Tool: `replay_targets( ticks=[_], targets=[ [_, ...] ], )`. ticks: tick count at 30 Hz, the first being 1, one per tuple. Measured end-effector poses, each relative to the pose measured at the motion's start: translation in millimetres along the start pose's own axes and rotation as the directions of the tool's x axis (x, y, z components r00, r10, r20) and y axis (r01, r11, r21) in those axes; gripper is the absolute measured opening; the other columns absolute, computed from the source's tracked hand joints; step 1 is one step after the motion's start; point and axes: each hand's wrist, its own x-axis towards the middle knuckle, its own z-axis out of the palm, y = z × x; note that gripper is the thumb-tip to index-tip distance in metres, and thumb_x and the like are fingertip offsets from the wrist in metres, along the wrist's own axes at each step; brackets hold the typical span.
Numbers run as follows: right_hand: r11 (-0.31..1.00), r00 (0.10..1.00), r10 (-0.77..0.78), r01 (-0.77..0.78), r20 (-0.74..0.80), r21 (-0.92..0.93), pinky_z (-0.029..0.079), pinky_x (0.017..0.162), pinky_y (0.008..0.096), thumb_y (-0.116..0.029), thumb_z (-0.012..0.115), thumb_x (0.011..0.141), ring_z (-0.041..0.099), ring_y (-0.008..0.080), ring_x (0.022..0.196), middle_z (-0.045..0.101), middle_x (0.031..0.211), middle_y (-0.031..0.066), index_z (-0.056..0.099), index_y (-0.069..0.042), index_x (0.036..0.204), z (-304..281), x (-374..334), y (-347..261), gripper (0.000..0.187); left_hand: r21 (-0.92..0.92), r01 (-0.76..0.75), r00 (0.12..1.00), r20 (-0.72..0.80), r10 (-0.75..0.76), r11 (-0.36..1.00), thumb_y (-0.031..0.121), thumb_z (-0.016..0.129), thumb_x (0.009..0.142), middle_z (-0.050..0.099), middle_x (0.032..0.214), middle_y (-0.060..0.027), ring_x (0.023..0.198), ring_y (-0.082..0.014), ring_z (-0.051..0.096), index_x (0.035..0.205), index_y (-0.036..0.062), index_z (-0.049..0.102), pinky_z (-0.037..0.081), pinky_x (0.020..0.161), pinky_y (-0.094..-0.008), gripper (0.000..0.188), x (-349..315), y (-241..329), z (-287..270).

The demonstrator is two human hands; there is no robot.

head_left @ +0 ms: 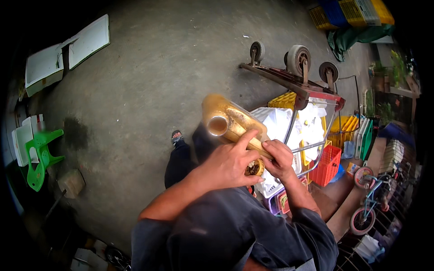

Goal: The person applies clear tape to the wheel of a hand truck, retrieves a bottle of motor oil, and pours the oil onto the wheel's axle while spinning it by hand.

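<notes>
Hands (226,165) (280,158) cover the amber jug's (228,119) lower half; contents unclear.

A grey concrete floor (149,77) filled most of the view. An upturned metal cart (296,83) lay with its wheels in the air, and beside it stood a red plastic basket (327,165) and yellow crates (282,100). More yellow and blue crates (350,12) sat stacked at the far edge. A green plastic stool (40,158) lay on the left, near white panels (65,52). A small bicycle (368,198) stood on the right.
</notes>
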Motion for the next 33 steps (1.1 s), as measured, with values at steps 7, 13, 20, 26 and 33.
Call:
replay_targets(
  ticks=[7, 13, 20, 26, 33],
  targets=[
    [0.989, 0.987, 0.123, -0.112, -0.106, 0.101, 0.052, 0.063, 0.0366, -0.002, 0.076, 0.07, 0.066, 0.0318, 0.073, 0.067, 0.09, 0.0192, 0.062, 0.005, 0.107, -40.2, 1.8, 36.7, 0.041, -0.133, -0.008, 0.999, 0.048, 0.014, 0.991, 0.031, 0.084, 0.066, 0.048, 0.132, -0.0215, 0.097, -0.0357, 0.065, 0.098, 0.0018, 0.065, 0.053, 0.082, -0.0391, 0.047, 74.5, 5.3, 8.8],
    [0.953, 0.934, 0.279, -0.241, -0.223, 0.181, 0.051, 0.085, 0.0439, -0.013, 0.08, 0.071, 0.067, 0.0327, 0.084, 0.068, 0.098, 0.0188, 0.058, 0.004, 0.116, -86.0, -19.0, 49.7, 0.053, -0.242, -0.046, 0.975, 0.202, 0.097, 0.969, 0.027, 0.088, 0.061, 0.048, 0.133, -0.0219, 0.118, -0.035, 0.057, 0.1, 0.001, 0.066, 0.049, 0.094, -0.0384, 0.052, 137.9, 18.5, 18.5],
    [0.892, 0.752, 0.45, -0.407, -0.482, 0.198, 0.023, 0.113, 0.0617, -0.039, 0.085, 0.071, 0.057, 0.0302, 0.11, 0.063, 0.112, 0.0139, 0.058, -0.006, 0.109, -92.0, -53.4, 61.5, 0.057, -0.307, -0.083, 0.894, 0.397, 0.206, 0.948, 0.024, 0.092, 0.055, 0.049, 0.132, -0.0266, 0.12, -0.0354, 0.056, 0.098, 0.0028, 0.067, 0.048, 0.096, -0.0389, 0.054, 207.8, 46.3, 7.3],
    [0.812, 0.438, 0.581, -0.362, -0.686, 0.457, 0.038, 0.107, 0.0529, -0.02, 0.083, 0.073, 0.056, 0.0243, 0.091, 0.059, 0.09, 0.0073, 0.057, -0.004, 0.099, -81.8, -38.0, 64.0, 0.04, -0.455, -0.106, 0.77, 0.525, 0.362, 0.884, 0.026, 0.088, 0.065, 0.046, 0.14, -0.0221, 0.12, -0.0333, 0.058, 0.106, 0.0007, 0.064, 0.049, 0.096, -0.038, 0.054, 257.8, 22.2, -0.8],
    [0.478, -0.02, 0.706, -0.725, -0.708, 0.497, 0.044, 0.074, 0.0237, -0.02, 0.073, 0.088, 0.053, 0.009, 0.085, 0.058, 0.093, 0.0011, 0.057, -0.001, 0.105, -132.0, -85.2, 55.4, 0.031, -0.415, 0.111, 0.752, 0.629, 0.196, 0.903, 0.018, 0.085, 0.07, 0.059, 0.128, -0.0171, 0.109, -0.0249, 0.063, 0.11, 0.0, 0.064, 0.05, 0.094, -0.0345, 0.049, 301.2, -47.0, -38.7]
  ],
)
